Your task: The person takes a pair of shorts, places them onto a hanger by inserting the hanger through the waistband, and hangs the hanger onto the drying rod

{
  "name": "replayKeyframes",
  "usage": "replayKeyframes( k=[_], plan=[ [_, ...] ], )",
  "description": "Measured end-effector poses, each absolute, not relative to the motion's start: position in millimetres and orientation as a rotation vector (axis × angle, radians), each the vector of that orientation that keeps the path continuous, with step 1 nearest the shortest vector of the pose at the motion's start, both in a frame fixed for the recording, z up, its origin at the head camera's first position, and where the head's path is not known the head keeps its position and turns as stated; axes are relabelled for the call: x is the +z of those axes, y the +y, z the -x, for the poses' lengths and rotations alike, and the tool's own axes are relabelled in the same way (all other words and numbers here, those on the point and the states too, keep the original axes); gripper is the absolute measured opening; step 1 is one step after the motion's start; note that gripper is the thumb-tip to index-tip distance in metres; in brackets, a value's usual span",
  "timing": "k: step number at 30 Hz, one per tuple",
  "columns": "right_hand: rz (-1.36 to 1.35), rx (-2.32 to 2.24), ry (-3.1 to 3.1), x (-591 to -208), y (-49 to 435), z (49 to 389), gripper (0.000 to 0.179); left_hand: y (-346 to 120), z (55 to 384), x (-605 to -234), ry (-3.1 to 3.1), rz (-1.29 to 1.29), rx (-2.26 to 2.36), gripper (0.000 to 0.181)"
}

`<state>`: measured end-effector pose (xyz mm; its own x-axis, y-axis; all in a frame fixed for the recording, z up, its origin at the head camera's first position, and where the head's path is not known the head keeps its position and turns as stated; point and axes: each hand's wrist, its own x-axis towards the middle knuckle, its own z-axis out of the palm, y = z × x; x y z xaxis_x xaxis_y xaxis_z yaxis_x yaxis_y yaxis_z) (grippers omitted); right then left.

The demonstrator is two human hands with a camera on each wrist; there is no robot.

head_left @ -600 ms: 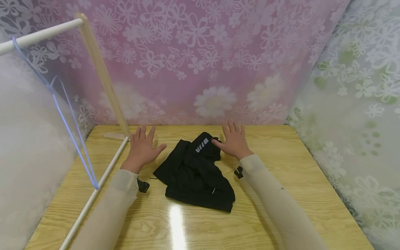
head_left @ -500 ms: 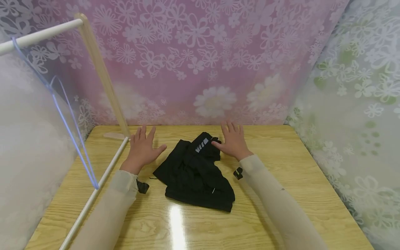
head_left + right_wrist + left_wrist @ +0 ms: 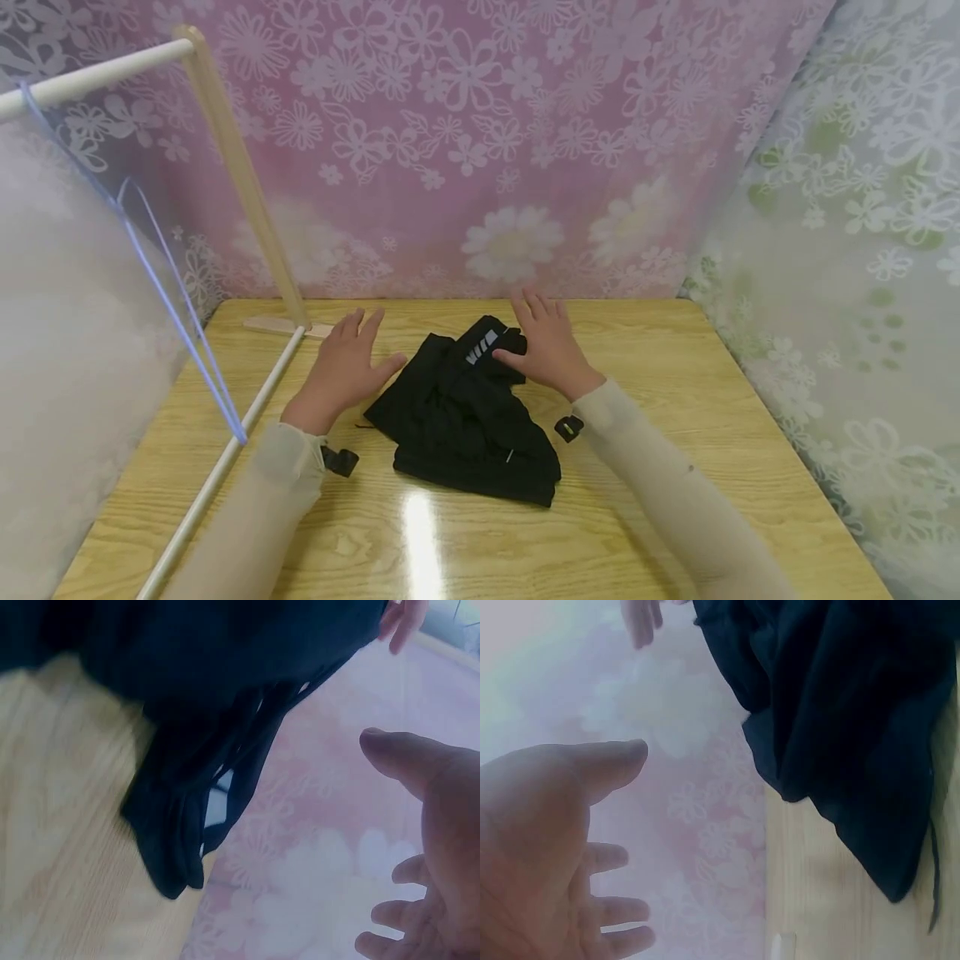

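A crumpled black garment with a grey-white striped print lies bunched on the wooden table. My left hand is just left of it, fingers extended and thumb pointing toward its edge. On the other side, my right hand has its fingers spread and its thumb overlapping the garment near the print in the head view. Both wrist views show a gap between the thumb and the black cloth, and nothing is held. A thin dark cord trails from one corner of the cloth.
A clothes rack with a pale wooden post and white rails stands along the left side of the table. From its top rail hangs a blue hanger. Flower-patterned curtains close off the back and right side.
My right hand has shifted left, its thumb further over the garment. My left hand has moved slightly right and turned, its fingers closer together. The garment still lies as before.
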<state>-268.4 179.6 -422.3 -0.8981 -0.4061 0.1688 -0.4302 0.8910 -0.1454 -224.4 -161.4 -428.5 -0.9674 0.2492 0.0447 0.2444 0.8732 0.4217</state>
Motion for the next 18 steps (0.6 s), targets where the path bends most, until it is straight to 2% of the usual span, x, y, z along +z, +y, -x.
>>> replayKeyframes(
  k=[4,7,11,15,18],
  plan=[
    [-0.702,0.322,-2.897,-420,173,258,0.101,-156,216,-424,2.996,-0.394,0.735,0.091],
    [-0.741,0.377,-2.902,-415,169,249,0.091,-152,212,-419,2.977,-0.408,0.742,0.088],
    [-0.870,0.379,-2.945,-410,163,236,0.061,-148,203,-410,2.941,-0.430,0.700,0.079],
    [-1.110,0.309,-2.986,-405,156,221,0.030,-145,193,-403,2.888,-0.429,0.660,0.072],
    [-1.269,0.290,-3.016,-403,150,212,0.016,-142,187,-400,2.869,-0.451,0.630,0.067]
  ],
)
